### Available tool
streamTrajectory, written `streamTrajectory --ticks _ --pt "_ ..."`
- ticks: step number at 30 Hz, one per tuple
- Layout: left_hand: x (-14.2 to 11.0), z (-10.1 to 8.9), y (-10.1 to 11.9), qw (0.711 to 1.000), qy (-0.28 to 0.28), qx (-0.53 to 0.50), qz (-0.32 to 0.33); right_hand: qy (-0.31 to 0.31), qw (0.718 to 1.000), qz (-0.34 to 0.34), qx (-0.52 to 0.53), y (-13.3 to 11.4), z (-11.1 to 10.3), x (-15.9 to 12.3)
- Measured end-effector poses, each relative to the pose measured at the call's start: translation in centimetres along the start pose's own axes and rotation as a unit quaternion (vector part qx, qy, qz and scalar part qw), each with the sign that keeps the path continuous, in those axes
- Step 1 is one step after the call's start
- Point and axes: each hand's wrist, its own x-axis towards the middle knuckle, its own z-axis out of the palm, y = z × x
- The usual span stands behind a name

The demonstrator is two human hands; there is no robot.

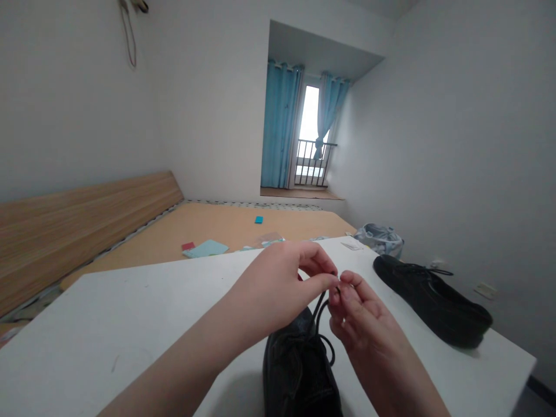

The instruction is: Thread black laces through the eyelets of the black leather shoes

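A black lace-up shoe (299, 370) stands on the white table in front of me, toe pointing away. Its black shoelace (319, 313) rises from the shoe up to my fingers. My left hand (286, 278) pinches the lace between thumb and fingertips above the toe. Close against it, my right hand (362, 315) is closed, thumb and fingers pinching the lace near its end. The fingertips almost meet, and the lace tips are mostly hidden between them. To the right, a second black shoe (430, 298) rests on the table with its lace tied in a bow.
The white table (143, 324) spans the foreground. Behind it lies a tan bed surface (226, 217) with light-blue sheets (206, 249), a red piece (188, 246) and a small blue square (259, 220). A pale bag (380, 238) sits beyond the table's right side.
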Motion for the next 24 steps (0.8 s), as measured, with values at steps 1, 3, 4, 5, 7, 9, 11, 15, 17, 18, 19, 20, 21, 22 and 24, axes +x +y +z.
streamTrajectory --ticks 1,3,4,5,7,9,11,15,17,18,19,20,21,22,24 --pt "0.04 0.02 -0.04 1.0 0.006 0.013 0.005 0.005 0.999 0.015 0.029 0.08 0.1 0.08" --pt "0.09 0.03 -0.11 0.999 0.014 0.031 0.01 0.013 0.997 0.026 0.072 0.15 0.22 0.16" --pt "0.11 0.04 -0.14 0.999 0.013 0.035 0.012 0.014 0.996 0.025 0.084 0.16 0.26 0.16" --pt "0.12 0.07 -0.16 0.999 0.011 0.039 0.014 0.011 0.996 0.023 0.09 0.16 0.31 0.13" --pt "0.15 0.2 -0.19 0.998 0.012 0.052 0.019 -0.004 0.996 0.019 0.091 0.16 0.4 0.07" --pt "0.17 0.4 -0.18 0.997 0.016 0.068 0.02 -0.02 0.996 0.017 0.087 0.19 0.46 0.04" --pt "0.17 0.6 -0.14 0.997 0.02 0.076 0.017 -0.03 0.996 0.014 0.082 0.25 0.43 0.07" --pt "0.14 0.8 -0.05 0.997 0.015 0.072 0.012 -0.041 0.997 0.013 0.065 0.43 0.14 0.19" --pt "0.12 0.81 -0.05 0.997 0.014 0.069 0.012 -0.045 0.997 0.012 0.056 0.52 0.03 0.21" --pt "0.11 0.81 -0.07 0.998 0.014 0.068 0.014 -0.046 0.998 0.011 0.052 0.56 0.02 0.22" --pt "0.11 0.81 -0.09 0.998 0.014 0.065 0.017 -0.045 0.998 0.011 0.048 0.59 0.04 0.21" --pt "0.11 0.82 -0.12 0.998 0.015 0.062 0.019 -0.043 0.998 0.011 0.046 0.62 0.08 0.22" --pt "0.12 0.84 -0.15 0.998 0.017 0.06 0.021 -0.04 0.998 0.013 0.044 0.63 0.14 0.22" --pt "0.14 0.87 -0.19 0.998 0.019 0.06 0.022 -0.037 0.998 0.015 0.043 0.65 0.2 0.24" --pt "0.17 0.97 -0.27 0.997 0.021 0.067 0.022 -0.04 0.998 0.018 0.042 0.66 0.28 0.27"
